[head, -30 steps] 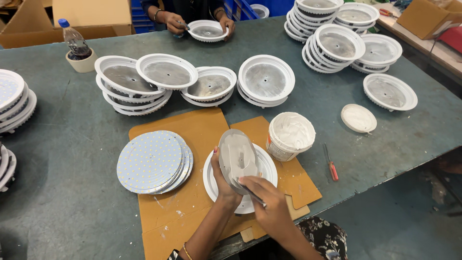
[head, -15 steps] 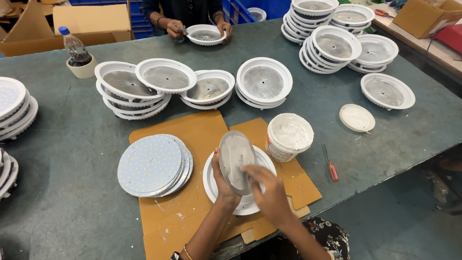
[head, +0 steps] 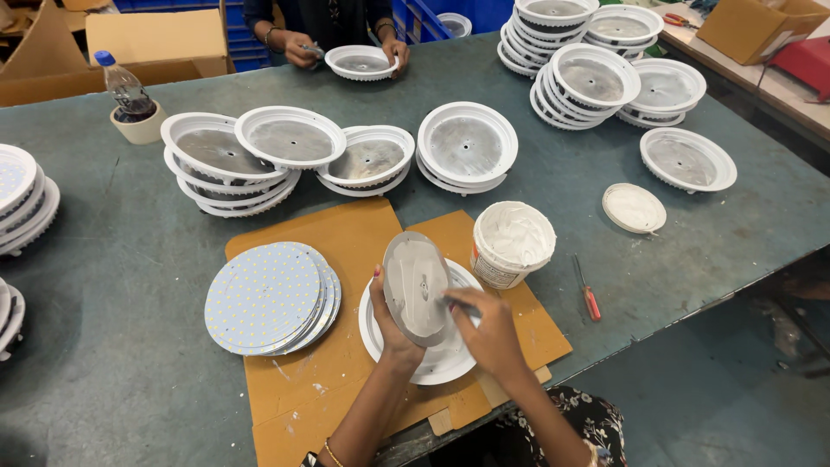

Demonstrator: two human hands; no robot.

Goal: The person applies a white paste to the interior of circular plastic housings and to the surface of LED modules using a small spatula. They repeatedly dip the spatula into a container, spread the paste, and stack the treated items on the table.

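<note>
While tilted in left hand (head: 391,322) | round disc (head: 417,285) | grey-smeared face

I see a round grey metal disc (head: 416,285), smeared with white paste, tilted on edge above a white ribbed housing (head: 437,367).

I see a grey disc (head: 416,285) smeared white, white round boards (head: 264,297) dotted yellow, a white paste tub (head: 512,244), brown cardboard (head: 346,238), a grey-green table (head: 130,259).
</note>
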